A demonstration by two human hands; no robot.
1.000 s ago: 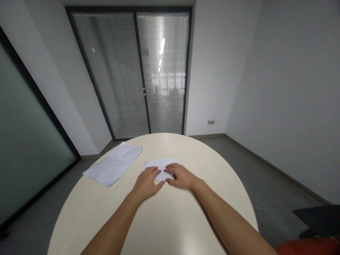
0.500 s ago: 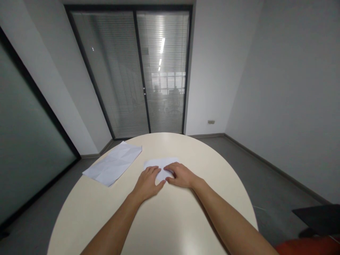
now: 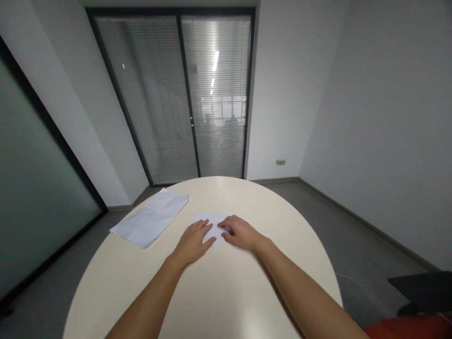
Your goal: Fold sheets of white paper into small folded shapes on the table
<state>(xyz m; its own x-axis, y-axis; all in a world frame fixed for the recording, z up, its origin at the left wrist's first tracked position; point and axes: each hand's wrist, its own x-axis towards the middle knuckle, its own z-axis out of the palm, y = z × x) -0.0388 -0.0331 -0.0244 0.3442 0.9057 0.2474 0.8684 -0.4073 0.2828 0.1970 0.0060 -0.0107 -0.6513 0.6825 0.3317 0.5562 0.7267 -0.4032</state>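
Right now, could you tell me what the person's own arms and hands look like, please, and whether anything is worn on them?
Both arms are bare from the bottom of the picture to the wrists: no sleeves show. The left hand and the right hand wear no gloves, and no watch, bracelet or ring can be seen. The fingers are uncovered, and no markings show on either forearm.

Single head-worn camera, looking forward and down over round table point(image 3: 226, 301) toward glass door with blinds point(image 3: 183, 94); both forearms enter from bottom edge; wide-angle, close range.
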